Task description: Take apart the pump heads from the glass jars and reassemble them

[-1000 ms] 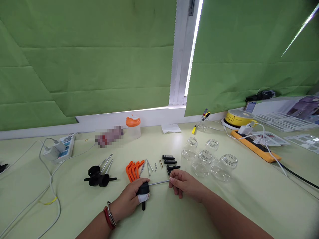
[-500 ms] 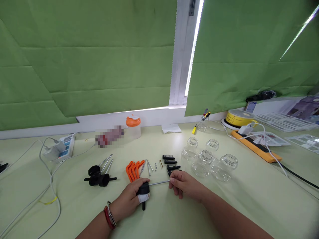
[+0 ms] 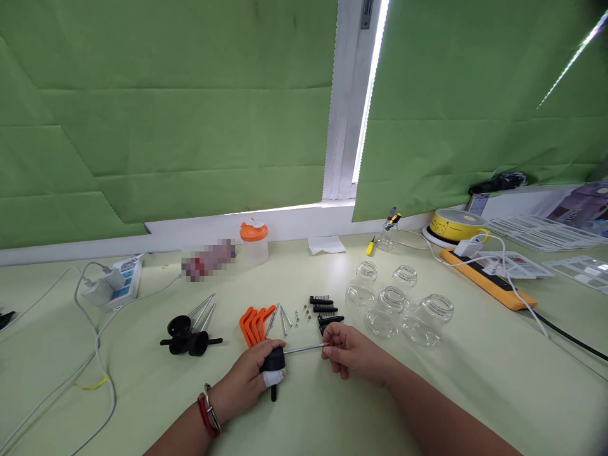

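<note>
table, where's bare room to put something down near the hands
Bare table lies between the two forearms, and right of the glass jars. It is crowded ahead of the hands: orange levers, screws, black parts.

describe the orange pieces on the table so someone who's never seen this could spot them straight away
Start at the pale green table under the green window blinds and find the person's left hand, which grips a black knob on a metal rod. Just beyond that hand lies a fanned stack of orange plastic levers. They are the only bright orange parts among black and metal ones.
</note>
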Demonstrator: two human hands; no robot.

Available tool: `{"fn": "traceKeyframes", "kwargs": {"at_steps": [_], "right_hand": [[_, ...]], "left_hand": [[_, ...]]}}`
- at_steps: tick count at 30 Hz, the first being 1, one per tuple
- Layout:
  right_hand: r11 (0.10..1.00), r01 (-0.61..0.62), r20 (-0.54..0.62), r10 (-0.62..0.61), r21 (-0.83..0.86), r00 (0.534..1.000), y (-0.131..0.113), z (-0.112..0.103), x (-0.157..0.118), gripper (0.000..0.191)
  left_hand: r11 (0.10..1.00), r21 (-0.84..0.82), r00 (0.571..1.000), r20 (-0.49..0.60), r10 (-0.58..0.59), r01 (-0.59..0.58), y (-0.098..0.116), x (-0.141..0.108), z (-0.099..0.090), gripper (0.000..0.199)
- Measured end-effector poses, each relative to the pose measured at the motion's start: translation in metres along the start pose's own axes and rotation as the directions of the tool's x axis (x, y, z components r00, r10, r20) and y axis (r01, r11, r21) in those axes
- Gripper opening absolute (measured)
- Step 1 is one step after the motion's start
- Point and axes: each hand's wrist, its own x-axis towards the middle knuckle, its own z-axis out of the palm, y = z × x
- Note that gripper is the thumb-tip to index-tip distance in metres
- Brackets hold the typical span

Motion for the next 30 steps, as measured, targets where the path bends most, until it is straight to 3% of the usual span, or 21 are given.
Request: {"fn": "traceKeyframes", "kwargs": {"at_steps": [30], "right_hand": [[0.996,-0.055,0.009,0.055,-0.065,0.998,-0.0068,0.0000,-0.0024,0.029]], "left_hand": [[1.000,0.014,1.000,-0.001,0.006,-0.006,-0.0011,0.0001,0.0001,0.039]]}}
